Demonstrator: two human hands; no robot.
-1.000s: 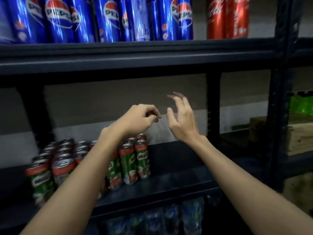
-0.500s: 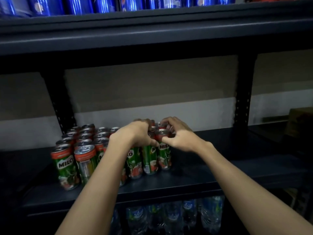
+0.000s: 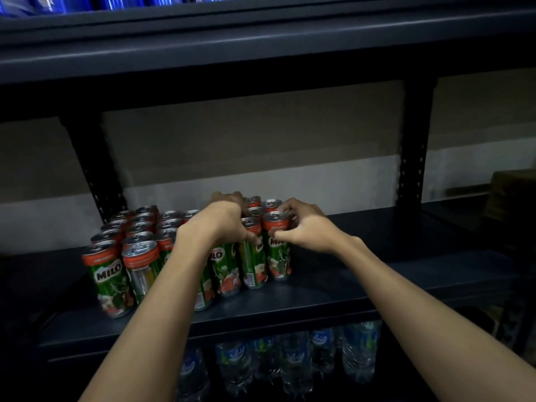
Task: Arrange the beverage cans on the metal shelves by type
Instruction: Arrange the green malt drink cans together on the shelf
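Milo cans [image 3: 139,248] stand clustered on the middle shelf [image 3: 362,288]. At the cluster's right end, the left hand [image 3: 223,224] curls over can tops, and the right hand [image 3: 307,227] pinches the end can [image 3: 277,245].

Dim, shadowy; edges bowed; top blurred.

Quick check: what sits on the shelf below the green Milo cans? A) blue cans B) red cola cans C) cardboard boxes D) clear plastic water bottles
D: clear plastic water bottles with blue labels stand under the dark metal shelf that holds the green Milo cans.
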